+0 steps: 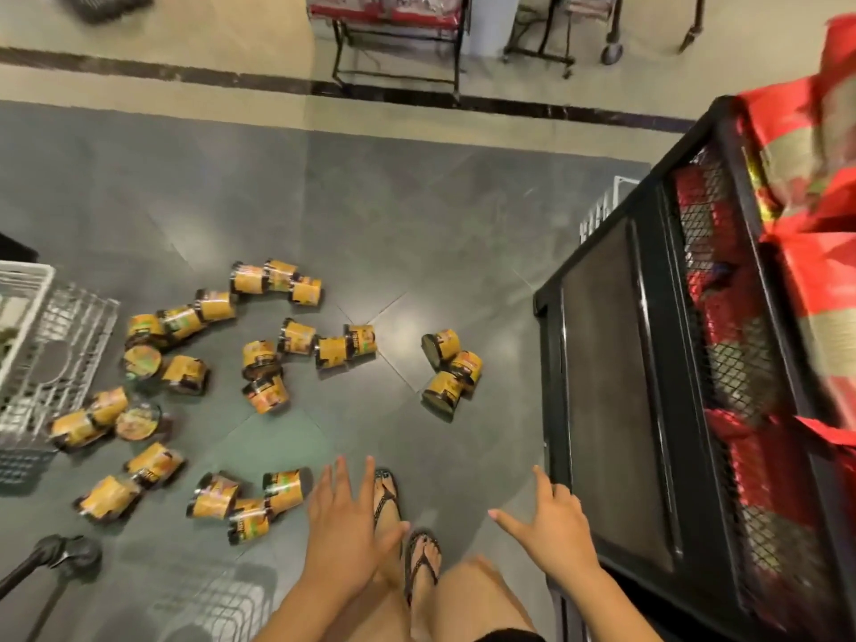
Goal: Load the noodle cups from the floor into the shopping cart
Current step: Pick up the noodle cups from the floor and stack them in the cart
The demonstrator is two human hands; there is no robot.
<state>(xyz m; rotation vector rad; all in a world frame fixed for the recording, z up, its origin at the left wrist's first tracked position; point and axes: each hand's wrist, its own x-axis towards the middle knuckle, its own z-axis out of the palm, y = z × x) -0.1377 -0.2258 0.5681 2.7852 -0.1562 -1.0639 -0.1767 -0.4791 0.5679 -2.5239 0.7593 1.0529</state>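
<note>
My left hand (343, 525) and right hand (556, 525) are bare, and so are both forearms (298, 607) down to the picture's lower edge. On my feet I wear dark thong sandals (419, 560) with thin straps that look braided or beaded, meeting between the toes. My toenails (384, 474) carry a dark polish. A strip of black shorts (509, 636) shows at the very bottom, above bare thighs (468, 595).
</note>
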